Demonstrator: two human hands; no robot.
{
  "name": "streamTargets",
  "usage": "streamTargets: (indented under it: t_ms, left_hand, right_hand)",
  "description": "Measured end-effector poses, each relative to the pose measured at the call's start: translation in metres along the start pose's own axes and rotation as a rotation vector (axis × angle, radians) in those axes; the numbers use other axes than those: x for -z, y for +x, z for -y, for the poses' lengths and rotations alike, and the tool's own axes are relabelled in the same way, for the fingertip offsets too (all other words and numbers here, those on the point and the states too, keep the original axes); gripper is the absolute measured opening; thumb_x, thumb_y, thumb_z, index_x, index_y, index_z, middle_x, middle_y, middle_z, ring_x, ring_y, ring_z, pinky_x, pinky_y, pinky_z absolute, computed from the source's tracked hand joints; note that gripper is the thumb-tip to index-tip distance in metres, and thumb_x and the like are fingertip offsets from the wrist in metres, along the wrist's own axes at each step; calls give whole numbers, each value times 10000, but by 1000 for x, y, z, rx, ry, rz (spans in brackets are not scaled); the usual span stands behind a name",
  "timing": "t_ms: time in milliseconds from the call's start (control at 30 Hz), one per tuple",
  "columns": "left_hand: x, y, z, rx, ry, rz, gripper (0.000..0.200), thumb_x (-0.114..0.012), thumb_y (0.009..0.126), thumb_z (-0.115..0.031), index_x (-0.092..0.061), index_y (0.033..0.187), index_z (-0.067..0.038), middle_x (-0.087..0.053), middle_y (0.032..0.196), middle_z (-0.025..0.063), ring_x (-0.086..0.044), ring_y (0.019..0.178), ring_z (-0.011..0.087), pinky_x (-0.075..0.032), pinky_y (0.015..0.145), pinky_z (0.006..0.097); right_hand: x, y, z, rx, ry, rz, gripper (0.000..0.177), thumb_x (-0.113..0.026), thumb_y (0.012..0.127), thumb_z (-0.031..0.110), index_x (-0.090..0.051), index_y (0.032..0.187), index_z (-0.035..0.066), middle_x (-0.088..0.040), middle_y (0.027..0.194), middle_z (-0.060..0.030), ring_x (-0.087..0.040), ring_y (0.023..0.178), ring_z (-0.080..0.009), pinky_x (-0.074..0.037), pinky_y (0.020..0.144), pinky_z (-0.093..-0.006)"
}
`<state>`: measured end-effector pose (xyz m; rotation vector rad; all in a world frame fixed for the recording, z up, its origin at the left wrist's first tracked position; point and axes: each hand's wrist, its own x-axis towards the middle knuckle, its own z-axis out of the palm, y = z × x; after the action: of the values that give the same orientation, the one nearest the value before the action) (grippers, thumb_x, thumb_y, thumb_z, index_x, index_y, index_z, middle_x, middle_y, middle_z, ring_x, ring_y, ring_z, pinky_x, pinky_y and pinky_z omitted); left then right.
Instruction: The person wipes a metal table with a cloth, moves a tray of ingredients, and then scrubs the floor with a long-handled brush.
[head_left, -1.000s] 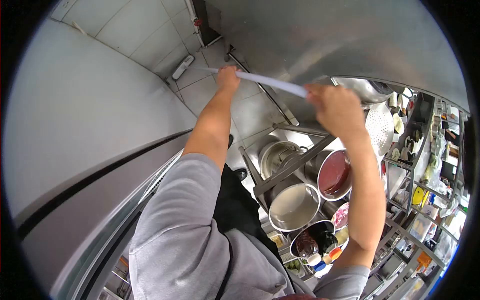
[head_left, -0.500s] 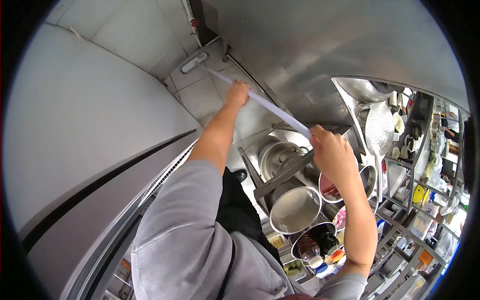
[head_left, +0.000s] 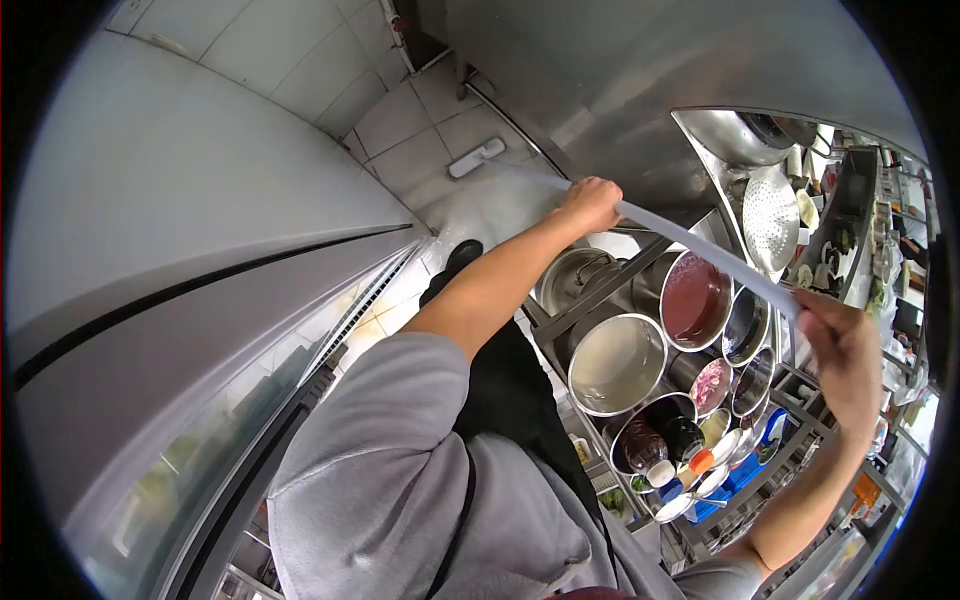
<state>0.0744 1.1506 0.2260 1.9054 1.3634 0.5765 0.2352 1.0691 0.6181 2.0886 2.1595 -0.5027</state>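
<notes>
A long-handled floor brush (head_left: 477,158) lies with its pale head on the tiled floor. Its light handle slants up to the right across the view. My left hand (head_left: 592,205) is closed round the middle of the handle, near the steel counter's side. Farther right, my right hand (head_left: 840,345) grips the upper end, slightly blurred. Beneath the handle, between my hands, stand a pot of reddish liquid (head_left: 696,300) and a pot of cloudy liquid (head_left: 618,365). The bristles are too small to make out.
A smooth pale panel (head_left: 200,170) rises on my left. The steel counter (head_left: 620,90) runs along the far right side, with a perforated ladle (head_left: 770,218) by its edge. Bottles (head_left: 645,445) stand in a pot near my body. My dark shoe (head_left: 464,255) is on the floor.
Both hands have moved to the right, pulling the handle with them. The brush head has slid across the floor away from the wall corner, closer to me. More of the pots now shows.
</notes>
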Motion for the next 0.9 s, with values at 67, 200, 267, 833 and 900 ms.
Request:
streamTargets:
  t_ms: [67,200,267,833,900]
  left_hand:
    - [15,4,-1,62,-8,-69,235,-661,808,-312,-700,796,-81,-676,879,164,-621,921,363,-496,812,463]
    - [45,10,80,100,149,-400,273,-635,849,-345,-690,754,-96,-658,799,156,-629,813,353,-489,730,470]
    - [54,5,141,42,47,-542,270,-644,848,-341,-689,761,-89,-654,802,170,-625,813,357,-484,731,465]
    - [-60,21,17,-8,-52,-186,334,-676,821,-387,-666,749,-61,-646,773,192,-626,787,388,-488,734,479]
    - [-44,18,-1,-53,-132,30,351,-723,776,-417,-676,756,-69,-658,791,188,-636,801,385,-500,742,464]
  right_hand:
    - [1,4,-1,51,42,-38,215,-649,832,65,-688,1027,-16,-695,867,-189,-668,720,-230,-493,689,-308]
    - [-40,56,21,273,56,24,221,-631,837,62,-679,1041,-9,-691,930,-192,-683,786,-275,-496,727,-338]
    - [-87,89,28,369,77,16,219,-620,839,86,-679,1040,23,-667,896,-205,-647,775,-359,-494,724,-397]
    - [-13,20,-29,226,-185,-126,147,-674,822,99,-690,956,40,-671,876,-120,-607,796,-267,-467,733,-355]
    - [4,8,-25,129,-221,-12,176,-675,831,74,-672,1000,25,-675,961,-139,-617,759,-219,-470,715,-318]
